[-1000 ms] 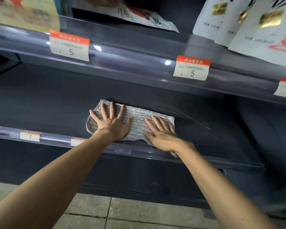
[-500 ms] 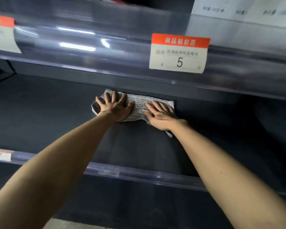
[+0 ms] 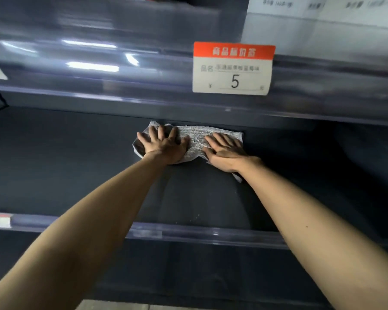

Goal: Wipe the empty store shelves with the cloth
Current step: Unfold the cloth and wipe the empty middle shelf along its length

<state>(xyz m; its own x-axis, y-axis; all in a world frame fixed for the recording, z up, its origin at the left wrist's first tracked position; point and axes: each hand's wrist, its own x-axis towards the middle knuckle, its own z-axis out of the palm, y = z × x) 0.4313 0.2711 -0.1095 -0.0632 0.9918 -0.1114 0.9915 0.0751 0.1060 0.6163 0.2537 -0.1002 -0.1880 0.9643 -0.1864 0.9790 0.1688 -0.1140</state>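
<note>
A grey patterned cloth (image 3: 196, 139) lies flat at the back of the dark empty shelf (image 3: 65, 166), against its rear wall. My left hand (image 3: 164, 145) presses on the cloth's left part with fingers spread and straight. On the right part, my right hand (image 3: 225, 153) lies flat, fingers together and straight. A corner of the cloth sticks out under my right wrist.
The shelf above overhangs close over my hands; its clear plastic front rail (image 3: 121, 70) carries a red and white price tag (image 3: 232, 69) marked 5. White packages (image 3: 323, 10) stand on that upper shelf. Another clear rail (image 3: 199, 233) with a label edges the shelf's front.
Both hands have pushed the cloth from the front of the shelf to its back wall. My head has moved closer and lower toward the shelf.
</note>
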